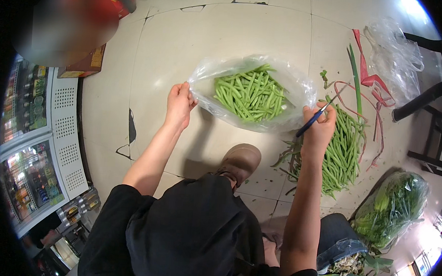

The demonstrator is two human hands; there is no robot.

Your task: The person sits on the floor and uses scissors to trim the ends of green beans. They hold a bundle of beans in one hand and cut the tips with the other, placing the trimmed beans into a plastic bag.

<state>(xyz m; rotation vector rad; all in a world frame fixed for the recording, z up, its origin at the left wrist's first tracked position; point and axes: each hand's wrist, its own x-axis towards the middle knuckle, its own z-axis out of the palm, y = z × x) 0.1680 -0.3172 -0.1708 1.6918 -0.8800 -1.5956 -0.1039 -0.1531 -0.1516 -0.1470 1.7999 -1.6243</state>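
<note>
A clear plastic bag [203, 93] with its mouth spread wide is held over the tiled floor. Green beans [251, 94] lie heaped inside it. My left hand [180, 105] pinches the bag's left edge. At the opposite edge, my right hand [319, 130] is closed on the bag and also grips a slim tool with a dark blue handle [309, 126] and a thin blade; whether it is a knife or scissors I cannot tell. Just right of that hand, a larger pile of loose green beans [342, 154] rests on the floor, partly hidden by my forearm.
Red plastic ribbon [366, 75], a long green stalk [355, 77] and a crumpled clear bag [395, 57] lie at the far right, by black metal furniture legs [423, 98]. Bagged leafy greens [392, 207] and a bin of scraps [345, 254] are nearer. A display fridge [64, 130] stands left.
</note>
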